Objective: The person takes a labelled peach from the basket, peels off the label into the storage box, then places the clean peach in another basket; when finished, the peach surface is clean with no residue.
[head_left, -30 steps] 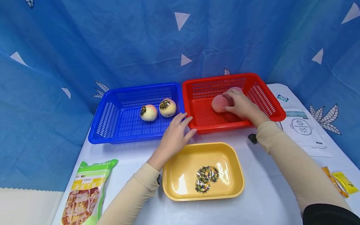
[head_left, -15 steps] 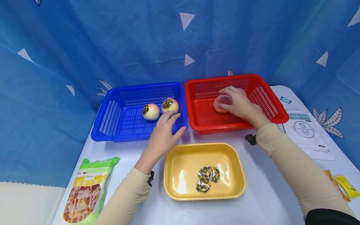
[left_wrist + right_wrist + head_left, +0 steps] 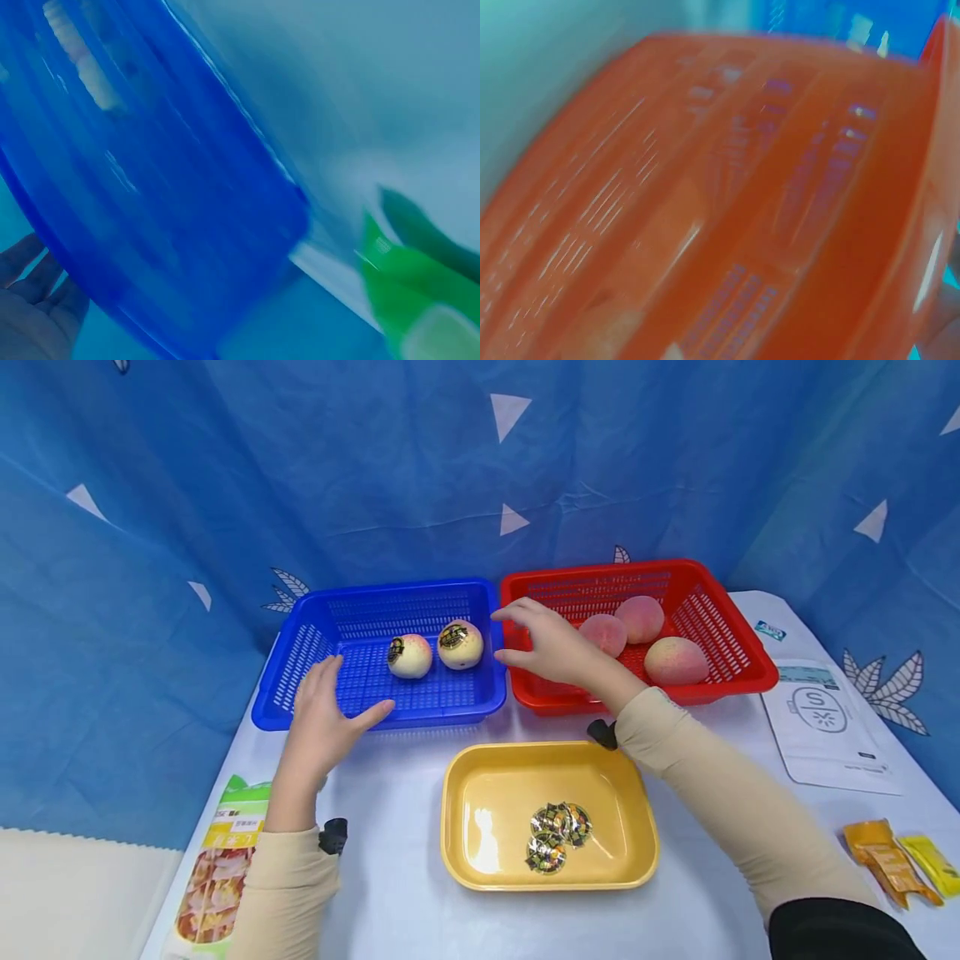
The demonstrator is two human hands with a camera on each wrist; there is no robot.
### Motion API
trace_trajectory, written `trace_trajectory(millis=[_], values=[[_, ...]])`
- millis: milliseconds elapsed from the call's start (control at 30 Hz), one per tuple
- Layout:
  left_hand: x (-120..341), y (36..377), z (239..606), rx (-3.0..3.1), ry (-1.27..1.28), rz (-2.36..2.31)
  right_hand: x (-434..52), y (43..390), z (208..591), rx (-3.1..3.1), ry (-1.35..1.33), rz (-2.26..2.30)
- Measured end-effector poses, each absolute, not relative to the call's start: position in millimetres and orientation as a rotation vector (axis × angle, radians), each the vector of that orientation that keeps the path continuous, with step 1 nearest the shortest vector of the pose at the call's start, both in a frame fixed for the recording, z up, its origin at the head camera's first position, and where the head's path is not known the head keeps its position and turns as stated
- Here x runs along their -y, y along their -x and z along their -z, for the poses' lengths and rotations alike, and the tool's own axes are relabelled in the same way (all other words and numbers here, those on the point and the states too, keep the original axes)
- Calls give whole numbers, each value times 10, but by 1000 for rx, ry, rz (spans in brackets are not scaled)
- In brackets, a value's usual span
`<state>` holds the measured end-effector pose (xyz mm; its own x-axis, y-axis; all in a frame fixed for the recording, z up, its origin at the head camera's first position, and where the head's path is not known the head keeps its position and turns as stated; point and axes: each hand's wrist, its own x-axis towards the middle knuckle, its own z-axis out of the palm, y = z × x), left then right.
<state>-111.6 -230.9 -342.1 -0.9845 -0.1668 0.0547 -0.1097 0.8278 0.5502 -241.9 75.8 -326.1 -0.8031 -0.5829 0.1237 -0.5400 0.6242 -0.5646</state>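
My left hand [image 3: 324, 714]: it hovers at the near left rim of the blue basket [image 3: 300, 647], fingers spread and loose, thumb out to the side, holding nothing; I cannot tell if my fingertips touch the rim.
My right hand [image 3: 551, 643]: it is over the left wall of the red basket [image 3: 720, 618], reaching toward the blue basket, fingers relaxed and slightly bent, with nothing in its grasp.
Labelled peaches [image 3: 435, 650]: two sit side by side in the back right part of the blue basket, each with a dark sticker, just ahead of my right fingertips and apart from them.
Plain peaches [image 3: 645, 635]: three lie close together in the red basket, to the right of my right hand.
Yellow tray [image 3: 472, 810]: near me, between my forearms, with a few small dark wrappers [image 3: 553, 835] in it.
Wrist views: both are blurred; the left shows blue plastic and part of my palm [image 3: 34, 319], the right only red plastic.
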Motion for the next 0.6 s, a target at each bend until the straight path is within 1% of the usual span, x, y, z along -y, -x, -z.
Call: trace_trajectory(millis=[267,400,600], values=[[2687,1063,3452,2924,-411,884,-104,2432,3349,-2635,998,917],[2763,1067,3485,2950,-508,887,150,2461,3427,-2627,985,876],[2810,1075,3550,2982,-529,819,411,2529,3532,-2655,976,775]])
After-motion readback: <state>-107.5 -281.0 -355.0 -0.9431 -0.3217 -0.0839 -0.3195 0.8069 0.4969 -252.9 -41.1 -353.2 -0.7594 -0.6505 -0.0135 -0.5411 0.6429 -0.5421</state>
